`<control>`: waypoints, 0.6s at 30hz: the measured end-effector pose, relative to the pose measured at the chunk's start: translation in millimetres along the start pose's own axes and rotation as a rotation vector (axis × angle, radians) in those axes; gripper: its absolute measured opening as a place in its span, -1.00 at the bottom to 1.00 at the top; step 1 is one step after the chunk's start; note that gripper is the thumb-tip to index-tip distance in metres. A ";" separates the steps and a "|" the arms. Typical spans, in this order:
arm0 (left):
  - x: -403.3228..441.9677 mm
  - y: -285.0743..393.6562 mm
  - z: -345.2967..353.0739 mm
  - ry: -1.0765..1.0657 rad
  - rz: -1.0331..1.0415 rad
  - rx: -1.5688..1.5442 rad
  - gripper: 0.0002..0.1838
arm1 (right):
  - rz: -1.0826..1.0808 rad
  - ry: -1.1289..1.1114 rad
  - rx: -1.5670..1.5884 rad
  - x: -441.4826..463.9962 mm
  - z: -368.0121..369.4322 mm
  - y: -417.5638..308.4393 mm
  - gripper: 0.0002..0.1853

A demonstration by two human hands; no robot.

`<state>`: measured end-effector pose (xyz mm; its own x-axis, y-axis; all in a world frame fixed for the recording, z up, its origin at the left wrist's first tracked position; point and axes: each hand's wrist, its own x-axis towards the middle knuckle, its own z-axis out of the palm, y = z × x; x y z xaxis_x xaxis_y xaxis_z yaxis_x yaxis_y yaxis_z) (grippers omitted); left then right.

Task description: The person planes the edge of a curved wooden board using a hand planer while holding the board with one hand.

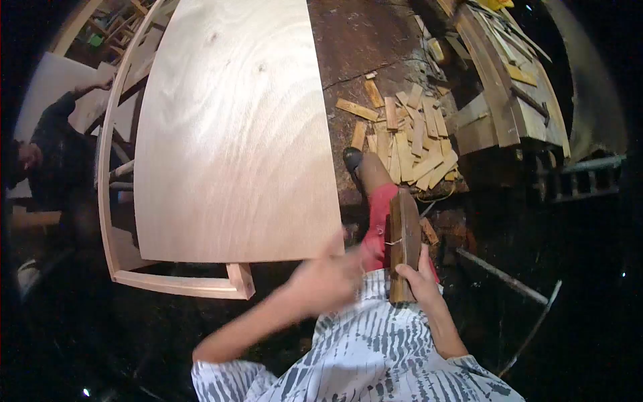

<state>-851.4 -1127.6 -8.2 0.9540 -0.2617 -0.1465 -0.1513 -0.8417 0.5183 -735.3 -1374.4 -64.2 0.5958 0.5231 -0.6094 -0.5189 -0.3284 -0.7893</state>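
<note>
My right hand (423, 280) is closed around the lower end of a long brown wooden piece (403, 234) with a curved dark side and a pale tie round its middle; I cannot make out its exact kind. It stands lengthwise in front of my lap. My left hand (328, 280) is smeared by motion near the lower right corner of a pale plywood sheet (234, 147), its fingers unclear. Whether it touches the sheet cannot be told. Under the sheet is a wooden frame (177, 283), showing along its left and near sides.
Loose wood offcuts (418, 137) lie heaped on the floor beyond my foot (353, 161). On the right stands a wooden bench (492, 100) with strips on top. A thin metal bar (502, 275) is at lower right. Another person (53, 141) is at far left.
</note>
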 end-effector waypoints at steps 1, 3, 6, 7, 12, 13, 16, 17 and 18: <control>-2.3 20.6 2.9 -0.056 0.056 -0.057 -0.58 | 0.018 0.011 0.026 16.0 -1.3 -6.0 -0.28; 0.9 48.1 9.6 0.167 0.042 -0.236 -0.71 | 0.026 -0.017 0.005 50.1 -3.0 -15.2 -0.26; 39.8 53.0 -1.3 0.472 -0.138 -0.648 -0.75 | 0.009 -0.036 -0.171 93.0 3.0 -36.1 -0.20; 58.7 50.3 7.5 0.602 -0.284 -0.980 -0.69 | 0.063 -0.085 -0.142 111.4 -0.7 -36.3 -0.19; 157.9 -14.5 66.9 0.923 -0.891 -1.619 -0.43 | 0.181 -0.308 -0.149 173.3 -0.4 -123.7 -0.16; 168.7 -32.2 75.2 0.947 -0.973 -1.878 -0.39 | 0.206 -0.317 -0.163 186.3 -1.7 -134.1 -0.16; 192.6 -67.4 56.6 1.054 -1.009 -2.140 -0.40 | -0.009 -0.484 -0.675 217.0 -1.3 -160.2 -0.16; 203.9 -75.9 71.8 1.170 -0.975 -2.392 -0.39 | 0.017 -0.511 -0.690 222.2 1.3 -172.7 -0.16; 213.2 -77.4 88.2 1.207 -0.995 -2.401 -0.39 | 0.022 -0.525 -0.775 227.8 4.1 -186.5 -0.16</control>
<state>-659.1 -1160.0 -153.8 0.3971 0.3382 -0.8532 -0.3442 0.9166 0.2032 -505.4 -1190.9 -55.5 0.1397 0.7365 -0.6618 0.1392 -0.6763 -0.7233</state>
